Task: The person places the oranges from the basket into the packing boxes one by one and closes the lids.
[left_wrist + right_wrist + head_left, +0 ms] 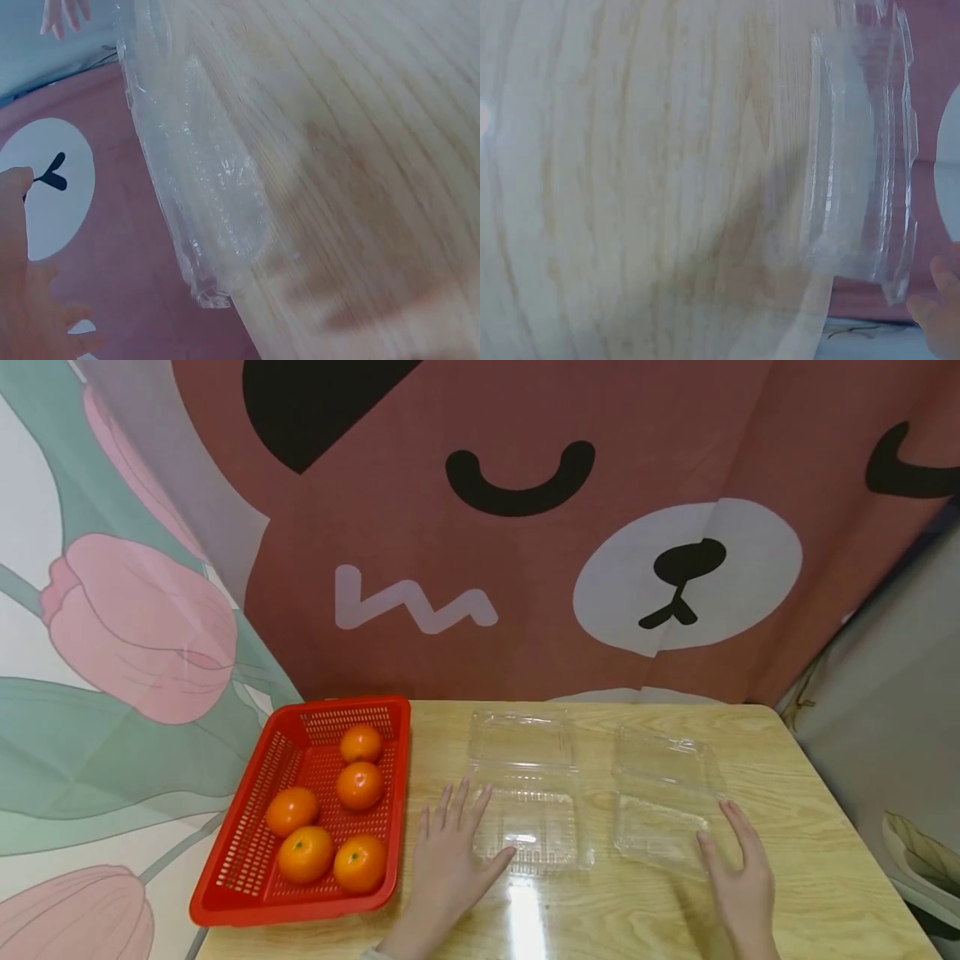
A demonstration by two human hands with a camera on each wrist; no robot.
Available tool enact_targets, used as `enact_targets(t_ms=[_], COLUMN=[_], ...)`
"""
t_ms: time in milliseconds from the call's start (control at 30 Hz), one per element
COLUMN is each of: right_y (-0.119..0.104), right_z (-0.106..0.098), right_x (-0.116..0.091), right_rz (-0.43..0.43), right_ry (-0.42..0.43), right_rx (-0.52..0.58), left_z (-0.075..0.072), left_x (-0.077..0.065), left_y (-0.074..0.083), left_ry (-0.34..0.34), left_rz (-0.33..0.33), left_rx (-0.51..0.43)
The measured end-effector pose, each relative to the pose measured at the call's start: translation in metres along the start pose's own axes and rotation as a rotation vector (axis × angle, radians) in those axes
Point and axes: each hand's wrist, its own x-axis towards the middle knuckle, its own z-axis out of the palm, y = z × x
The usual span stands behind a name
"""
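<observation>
Two clear plastic clamshell boxes lie on the table with their lids folded back. Beside the left clamshell box (528,831), my left hand (450,864) hovers with its fingers spread and straight, holding nothing. At the right clamshell box (660,827), the thumb and fingers of my right hand (738,872) are parted by its near right side; whether they touch the plastic I cannot tell. The right wrist view has the right hand (941,315) near a corner of a clear box (855,157). Part of the left hand (30,285) appears in the left wrist view.
A red plastic basket (300,910) stands at the table's left side with several oranges (306,854) in it. The wooden table (637,918) ends at a curtain with a bear print (525,610). A floral curtain (112,760) hangs on the left.
</observation>
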Motion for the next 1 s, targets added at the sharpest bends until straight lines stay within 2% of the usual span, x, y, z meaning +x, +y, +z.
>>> enact_targets(t_ms=[167, 433, 667, 800, 1000], right_y=[0.005, 0.015, 0.023, 0.025, 0.030], right_z=[-0.005, -0.006, -0.005, -0.004, -0.001], right_x=[0.001, 0.001, -0.001, -0.003, -0.004], right_rz=[0.127, 0.183, 0.285, 0.320, 0.449], right_ry=[0.034, 0.072, 0.104, 0.126, 0.143], right_rx=[0.084, 0.157, 0.414, 0.489, 0.701], left_z=[-0.007, -0.018, -0.030, -0.036, -0.045], left_x=[-0.003, -0.001, 0.004, 0.007, 0.009], left_y=[-0.003, -0.006, -0.011, -0.016, -0.027], left_ry=[0.009, 0.029, 0.005, 0.005, -0.003], left_rz=[0.025, 0.102, 0.134, 0.159, 0.221], left_rx=[0.015, 0.019, 0.041, 0.052, 0.101])
